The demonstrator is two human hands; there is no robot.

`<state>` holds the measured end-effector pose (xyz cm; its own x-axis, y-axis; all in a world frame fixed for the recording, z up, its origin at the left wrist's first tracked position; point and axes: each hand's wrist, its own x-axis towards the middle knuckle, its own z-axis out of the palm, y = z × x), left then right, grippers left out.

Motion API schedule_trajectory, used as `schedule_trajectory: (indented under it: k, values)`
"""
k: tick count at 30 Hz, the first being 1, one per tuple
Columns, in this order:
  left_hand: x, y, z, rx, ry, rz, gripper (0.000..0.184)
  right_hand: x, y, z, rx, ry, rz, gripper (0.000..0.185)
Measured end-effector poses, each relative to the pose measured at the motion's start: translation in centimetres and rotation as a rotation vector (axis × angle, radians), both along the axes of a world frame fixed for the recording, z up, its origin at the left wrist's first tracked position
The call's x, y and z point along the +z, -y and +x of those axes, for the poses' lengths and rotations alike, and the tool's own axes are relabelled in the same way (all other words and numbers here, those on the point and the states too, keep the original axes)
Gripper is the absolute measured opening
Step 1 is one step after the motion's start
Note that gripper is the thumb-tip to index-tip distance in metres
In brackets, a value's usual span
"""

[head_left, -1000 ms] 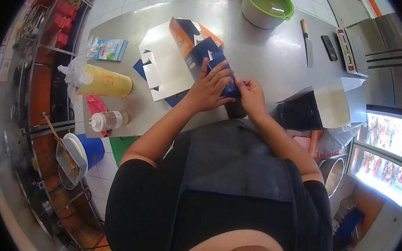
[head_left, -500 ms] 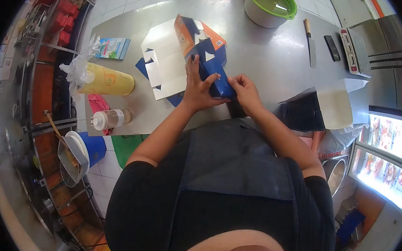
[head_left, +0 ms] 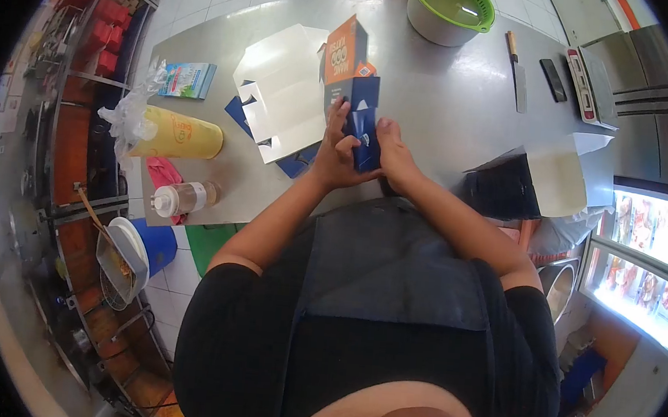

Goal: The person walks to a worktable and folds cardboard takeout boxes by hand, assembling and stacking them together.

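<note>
A blue and orange cardboard box [head_left: 364,136], partly folded, is held between my two hands near the front edge of the table. My left hand [head_left: 336,156] grips its left side, fingers curled over the blue face. On the right side, my right hand [head_left: 395,157] presses with the thumb up along the edge; its other fingers are partly hidden. The box's orange flap [head_left: 346,51] stands up at the far end, with printed lettering. Just left of it lie flat cardboard blanks [head_left: 281,87], white inside up, with blue parts showing beneath.
On the left are a yellow plastic-wrapped roll [head_left: 187,134], a clear bottle [head_left: 186,198] and a blue packet [head_left: 187,80]. A green basket in a bowl [head_left: 446,25] stands at the back. Rightward lie a knife [head_left: 519,82], a phone [head_left: 552,80], a scale [head_left: 587,87] and an open dark box [head_left: 505,183].
The box has turned more upright in view, its orange flap swinging right to face me. My right hand has moved left and closed in along the box's side.
</note>
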<state>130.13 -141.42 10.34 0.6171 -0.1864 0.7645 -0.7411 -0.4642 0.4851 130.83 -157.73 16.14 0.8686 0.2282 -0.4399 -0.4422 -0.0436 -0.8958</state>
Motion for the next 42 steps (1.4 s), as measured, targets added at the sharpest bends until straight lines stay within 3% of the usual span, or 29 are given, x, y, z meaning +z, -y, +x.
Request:
schedule_trajectory:
  k: [3, 6, 9, 12, 15, 19, 21, 24, 28, 32, 35, 38, 42]
  values:
    - [0.6, -0.4, -0.1, -0.002, -0.045, 0.024, 0.090, 0.9, -0.1, 0.4, -0.017, -0.175, 0.267, 0.066]
    - [2.2, -0.4, -0.2, -0.002, -0.088, 0.046, 0.091, 2.4, 0.2, 0.8, 0.104, -0.146, 0.367, 0.074]
    - [4.5, 0.0, -0.6, 0.036, -0.166, 0.109, 0.090, 3.9, 0.6, 1.8, 0.254, 0.073, 0.059, 0.081]
    - [7.3, 0.2, -0.5, 0.054, -0.224, 0.118, 0.084, 7.0, 1.3, 2.2, 0.262, 0.097, 0.067, 0.086]
    - [8.9, 0.6, -0.4, 0.024, -0.205, -0.097, 0.086, 8.3, 1.1, 2.4, 0.232, 0.145, 0.295, 0.083]
    - [12.1, 1.3, -0.7, 0.061, -0.087, -0.221, 0.085, 10.8, 1.5, 3.0, 0.438, 0.273, 0.251, 0.072]
    - [11.0, 1.5, -0.7, 0.056, -0.222, -0.424, 0.078, 11.9, 1.7, 3.0, 0.552, 0.308, 0.228, 0.066]
    - [10.8, 1.1, -0.4, 0.021, -0.505, -0.815, 0.072, 14.2, 1.8, 3.1, 0.775, 0.620, -0.126, 0.063]
    - [11.1, -0.8, -0.4, 0.044, -0.890, -1.308, 0.061, 14.0, 2.6, 2.5, 0.531, 1.196, -0.587, 0.057]
    - [9.9, -4.6, 0.1, 0.144, -1.035, -1.492, 0.047, 12.2, 6.1, 3.8, 0.158, 1.187, -0.697, 0.036]
    - [8.9, -7.0, -0.1, 0.140, -1.144, -1.567, 0.044, 11.7, 7.4, 3.6, -0.020, 1.042, -0.579, 0.029]
    - [8.8, -7.0, -0.4, 0.086, -1.178, -1.498, 0.046, 12.4, 7.0, 2.1, 0.069, 0.830, -0.504, 0.029]
    - [8.7, -6.0, -0.7, 0.050, -1.279, -1.511, 0.050, 12.3, 8.1, 2.4, 0.170, 1.176, -0.639, 0.037]
